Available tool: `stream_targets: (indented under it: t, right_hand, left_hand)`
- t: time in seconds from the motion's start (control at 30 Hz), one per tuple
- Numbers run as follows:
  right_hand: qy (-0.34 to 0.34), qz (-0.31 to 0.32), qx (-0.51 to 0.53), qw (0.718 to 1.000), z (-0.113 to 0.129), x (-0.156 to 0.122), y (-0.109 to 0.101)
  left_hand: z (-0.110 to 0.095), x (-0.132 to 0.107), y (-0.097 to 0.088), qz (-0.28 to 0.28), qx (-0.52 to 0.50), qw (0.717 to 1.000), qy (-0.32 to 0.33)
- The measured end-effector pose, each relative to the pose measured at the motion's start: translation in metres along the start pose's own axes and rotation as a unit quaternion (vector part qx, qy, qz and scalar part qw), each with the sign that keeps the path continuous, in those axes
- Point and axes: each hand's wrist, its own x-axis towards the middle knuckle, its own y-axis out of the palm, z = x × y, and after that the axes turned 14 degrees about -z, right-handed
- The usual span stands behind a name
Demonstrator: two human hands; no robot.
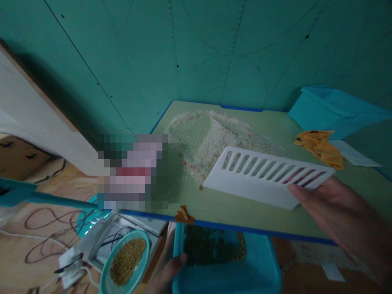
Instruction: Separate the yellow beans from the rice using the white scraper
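Note:
My right hand (333,204) grips the right end of a white slotted plastic panel (251,181), thumb on its near face. The panel is held on edge over the pale green tabletop (147,222), by a spread of whitish grains (211,143) mixed with orange-brown bits. Whether its lower edge touches the tabletop I cannot tell. Below the table's front edge, my left hand (167,263) holds the left rim of a turquoise tub (226,279), its thumb over the rim. Dark green bits and some tan pellets lie inside the tub.
A turquoise bin (330,112) stands at the back right beside an orange cloth (323,149). A blurred-out object (134,171) is at the table's left. Lower left are a bowl of tan pellets (127,261), cables and a power strip (72,263). A green wall (199,49) rises behind.

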Motion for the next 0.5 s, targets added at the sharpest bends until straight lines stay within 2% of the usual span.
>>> stream_targets:
  t: [0.1,0.2,0.37,0.5]
  right_hand:
    - [0.026,0.015,0.038,0.999,0.0,0.018,0.003]
    - [0.003,0.003,0.063,0.998,0.002,0.033,0.009]
    - [-0.025,-0.014,0.107,0.994,0.005,0.054,0.018]
    - [-0.04,-0.019,0.111,0.993,0.006,0.068,0.024]
  left_hand:
    - [0.003,0.011,-0.001,0.011,-0.021,1.0,0.001]
    - [0.008,0.025,-0.006,0.002,0.006,1.0,0.008]
    - [0.017,0.038,-0.013,-0.043,0.045,0.995,0.084]
    - [0.018,0.035,-0.01,-0.013,0.013,0.999,0.047]
